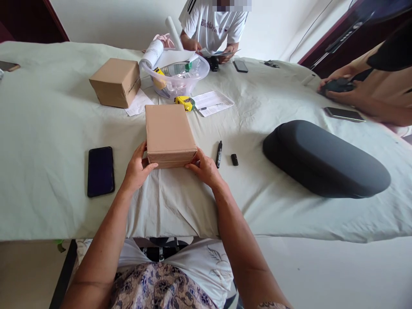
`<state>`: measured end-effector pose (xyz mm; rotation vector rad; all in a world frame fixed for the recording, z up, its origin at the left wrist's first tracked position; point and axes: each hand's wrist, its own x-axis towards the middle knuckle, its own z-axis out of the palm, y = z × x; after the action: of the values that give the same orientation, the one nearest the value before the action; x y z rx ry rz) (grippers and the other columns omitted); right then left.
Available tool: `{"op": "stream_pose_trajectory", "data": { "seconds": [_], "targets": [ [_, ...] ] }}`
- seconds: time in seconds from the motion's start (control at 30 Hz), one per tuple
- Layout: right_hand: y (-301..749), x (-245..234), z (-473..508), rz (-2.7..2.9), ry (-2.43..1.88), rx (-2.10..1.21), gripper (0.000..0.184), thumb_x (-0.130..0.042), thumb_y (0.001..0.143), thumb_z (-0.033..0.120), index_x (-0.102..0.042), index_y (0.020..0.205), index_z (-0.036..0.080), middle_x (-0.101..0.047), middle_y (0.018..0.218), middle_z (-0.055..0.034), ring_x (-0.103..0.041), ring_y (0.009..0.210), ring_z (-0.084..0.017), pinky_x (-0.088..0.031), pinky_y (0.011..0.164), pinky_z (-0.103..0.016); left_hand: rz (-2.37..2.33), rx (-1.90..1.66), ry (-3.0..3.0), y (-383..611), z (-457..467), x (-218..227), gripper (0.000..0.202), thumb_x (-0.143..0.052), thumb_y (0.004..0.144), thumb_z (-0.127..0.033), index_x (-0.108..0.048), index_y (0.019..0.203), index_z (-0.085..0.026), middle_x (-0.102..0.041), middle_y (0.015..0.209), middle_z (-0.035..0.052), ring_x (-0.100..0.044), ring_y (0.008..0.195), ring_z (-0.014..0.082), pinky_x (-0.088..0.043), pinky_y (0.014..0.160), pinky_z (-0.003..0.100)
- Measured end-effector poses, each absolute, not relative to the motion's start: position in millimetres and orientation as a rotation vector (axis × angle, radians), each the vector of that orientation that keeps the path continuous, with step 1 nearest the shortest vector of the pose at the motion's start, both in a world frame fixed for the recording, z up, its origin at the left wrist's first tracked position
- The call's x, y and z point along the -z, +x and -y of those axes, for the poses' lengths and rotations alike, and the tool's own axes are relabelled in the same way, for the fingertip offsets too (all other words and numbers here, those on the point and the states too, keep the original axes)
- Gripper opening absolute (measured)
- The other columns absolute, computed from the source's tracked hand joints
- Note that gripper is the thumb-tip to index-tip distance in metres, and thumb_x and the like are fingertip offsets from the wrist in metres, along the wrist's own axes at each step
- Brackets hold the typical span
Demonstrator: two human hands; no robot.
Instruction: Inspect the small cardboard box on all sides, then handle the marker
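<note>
A box wrapped in brown paper (168, 132) lies on the cloth-covered table (48, 128) right in front of me. My left hand (137, 167) grips its near left corner, thumb on the front face. My right hand (204, 167) presses against its near right corner, fingers curled on the front edge. Both hands hold the box flat on the cloth. A black marker (219, 153) and its loose cap (234, 159) lie just right of my right hand.
A black phone (101, 171) lies to the left. A second wrapped box (115, 81), a clear bowl (180, 76), a yellow tape measure (184, 102) and papers sit further back. A dark hard case (325, 158) lies at right. Two other people sit at the far and right sides.
</note>
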<state>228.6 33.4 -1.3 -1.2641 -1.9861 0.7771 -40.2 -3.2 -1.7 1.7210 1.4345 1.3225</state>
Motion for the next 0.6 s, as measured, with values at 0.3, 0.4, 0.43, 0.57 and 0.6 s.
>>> {"op": "stream_pose_trajectory", "data": {
  "seconds": [0.3,0.4,0.43,0.57,0.6],
  "targets": [
    [224.1,0.8,-30.8,1.99,-1.325,-0.766,0.057,-0.064,0.081,0.021,-0.052,0.137,0.023,-0.072,0.084,-0.0006,-0.062,0.064,-0.017,-0.049,0.065,-0.029,-1.752,-1.098,1.831,-38.7,8.5,-1.8,0.088,-0.071,0.077,-0.009,-0.037,0.156,-0.026,-0.063,0.141,0.0098,-0.061,0.129,0.0329,-0.051,0.109,0.049],
    [221.3,2.5,-31.3,1.947,-1.369,-0.773,0.046,-0.067,0.08,0.025,-0.056,0.125,0.023,-0.073,0.082,-0.0009,-0.064,0.066,-0.019,-0.049,0.065,-0.03,-1.672,-1.192,1.768,-37.5,9.8,-3.1,0.084,-0.069,0.08,-0.011,-0.038,0.156,-0.031,-0.065,0.14,0.0055,-0.066,0.124,0.0293,-0.054,0.106,0.046],
    [220.5,3.1,-31.5,1.932,-1.379,-0.779,0.04,-0.067,0.079,0.027,-0.058,0.119,0.023,-0.073,0.081,-0.001,-0.065,0.067,-0.019,-0.049,0.065,-0.03,-1.635,-1.241,1.753,-36.9,10.0,-2.9,0.08,-0.068,0.082,-0.012,-0.041,0.154,-0.032,-0.065,0.141,0.0048,-0.067,0.123,0.028,-0.054,0.106,0.045],
    [218.2,5.1,-31.0,1.853,-1.354,-0.869,0.028,-0.067,0.079,0.031,-0.055,0.102,0.023,-0.074,0.08,-0.0016,-0.067,0.07,-0.021,-0.05,0.067,-0.032,-1.485,-1.469,1.643,-32.9,9.2,-1.7,0.059,-0.07,0.087,-0.027,-0.055,0.145,-0.028,-0.063,0.143,0.0081,-0.07,0.117,0.0248,-0.057,0.103,0.041],
    [217.5,5.7,-30.5,1.826,-1.328,-0.917,0.028,-0.066,0.079,0.031,-0.054,0.102,0.023,-0.075,0.081,-0.0019,-0.068,0.07,-0.021,-0.051,0.067,-0.032,-1.442,-1.528,1.603,-31.8,9.1,-1.8,0.056,-0.07,0.088,-0.032,-0.057,0.142,-0.027,-0.062,0.144,0.0096,-0.071,0.115,0.0245,-0.058,0.101,0.039]
  ]
}}
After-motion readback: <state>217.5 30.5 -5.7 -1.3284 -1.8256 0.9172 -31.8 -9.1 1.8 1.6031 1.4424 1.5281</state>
